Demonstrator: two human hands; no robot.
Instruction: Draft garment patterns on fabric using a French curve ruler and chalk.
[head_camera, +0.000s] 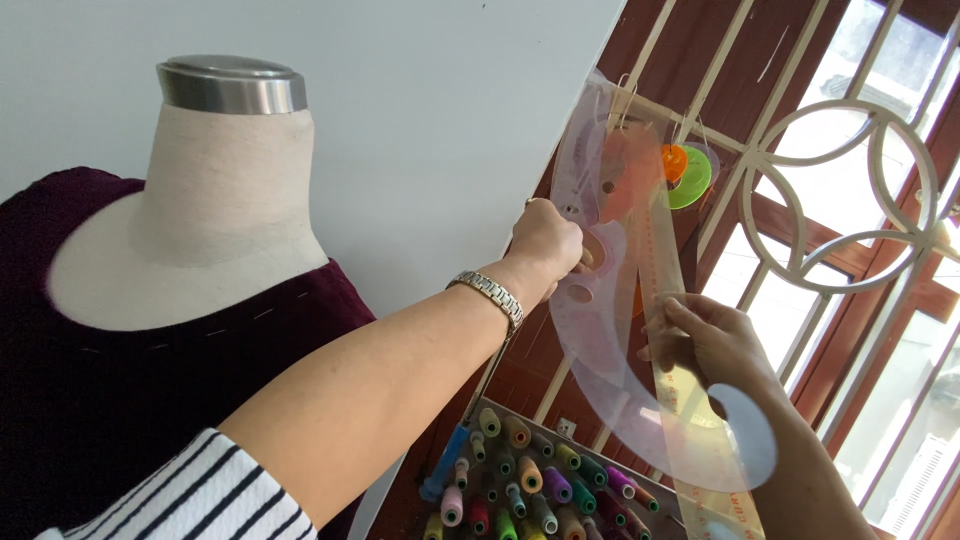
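Note:
My left hand (548, 240), with a metal watch (490, 297) on its wrist, grips a clear pink curved ruler (600, 380) that hangs against the window frame. Lower and to the right, my right hand (708, 340) pinches a long straight yellowish ruler (690, 420) hanging beside the curve. Both rulers dangle from a hook near the top of the frame (625, 90), overlapping each other.
A dress form (215, 200) with a metal neck cap wears a dark maroon garment (150, 390) at left. Several coloured thread spools (530, 490) fill a rack below. Orange and green round discs (685, 172) hang by the white window grille (840, 190).

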